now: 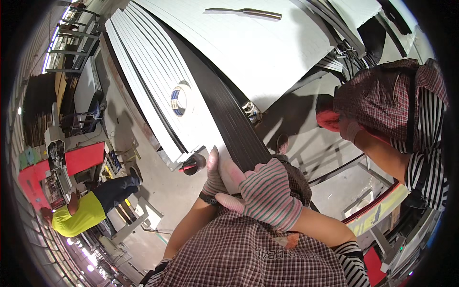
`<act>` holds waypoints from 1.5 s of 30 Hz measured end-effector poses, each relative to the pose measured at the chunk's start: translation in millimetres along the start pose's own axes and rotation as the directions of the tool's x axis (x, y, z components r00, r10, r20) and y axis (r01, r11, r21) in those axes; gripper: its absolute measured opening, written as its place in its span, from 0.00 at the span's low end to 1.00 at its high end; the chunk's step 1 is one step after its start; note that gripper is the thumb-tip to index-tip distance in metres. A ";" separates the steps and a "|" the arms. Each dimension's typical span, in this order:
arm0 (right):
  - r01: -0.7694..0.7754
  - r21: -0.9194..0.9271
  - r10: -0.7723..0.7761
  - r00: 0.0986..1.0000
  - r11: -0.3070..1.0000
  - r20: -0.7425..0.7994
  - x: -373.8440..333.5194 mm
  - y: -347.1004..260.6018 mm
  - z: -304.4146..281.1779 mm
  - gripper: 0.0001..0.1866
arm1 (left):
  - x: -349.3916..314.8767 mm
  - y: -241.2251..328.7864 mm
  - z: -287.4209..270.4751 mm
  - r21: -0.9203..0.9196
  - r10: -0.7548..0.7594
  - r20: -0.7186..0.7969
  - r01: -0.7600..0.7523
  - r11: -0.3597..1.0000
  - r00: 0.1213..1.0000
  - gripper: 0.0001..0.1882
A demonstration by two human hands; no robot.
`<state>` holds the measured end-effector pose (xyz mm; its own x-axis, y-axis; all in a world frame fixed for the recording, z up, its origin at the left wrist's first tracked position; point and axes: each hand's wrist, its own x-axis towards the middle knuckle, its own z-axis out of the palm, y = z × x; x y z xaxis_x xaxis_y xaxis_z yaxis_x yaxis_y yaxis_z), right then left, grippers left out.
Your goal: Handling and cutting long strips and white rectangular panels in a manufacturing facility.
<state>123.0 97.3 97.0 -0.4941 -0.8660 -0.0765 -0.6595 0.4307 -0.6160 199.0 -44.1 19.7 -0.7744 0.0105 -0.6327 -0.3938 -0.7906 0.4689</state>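
Striped knit gloves cover both my hands, close together at the near end of a long white strip (pixel 213 129). Its end passes between them. My left hand (pixel 216 174), with a dark watch at the wrist, closes on the strip's left side. From the right, my right hand (pixel 267 193) curls its fingers round the near end, thumb pointing left. Part of that grip is hidden. Black strips (pixel 229 119) lie side by side along the right, running up to my right fingers. On the white strips stands a roll of tape (pixel 175 101) with a blue-and-white label.
A knife (pixel 248 12) lies on the white panel (pixel 267 52) beyond. A black-and-red object (pixel 192 165) sits by the stack's near left corner. At right is a person in a checked apron (pixel 377 95); far left, a person in a yellow shirt (pixel 79 215) near red machinery.
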 end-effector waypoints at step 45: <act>-0.356 0.926 0.675 0.716 0.129 0.181 -27.6 86.5 29.0 0.24 | 6.5 -10.6 -13.2 -0.063 0.026 -0.073 -0.031 0.998 0.997 0.67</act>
<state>96.0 151.0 23.1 -0.6962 -0.3750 -0.6122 0.6148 0.1288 -0.7781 204.8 -43.8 2.5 -0.7460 -0.0551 -0.6637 -0.3381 -0.8273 0.4486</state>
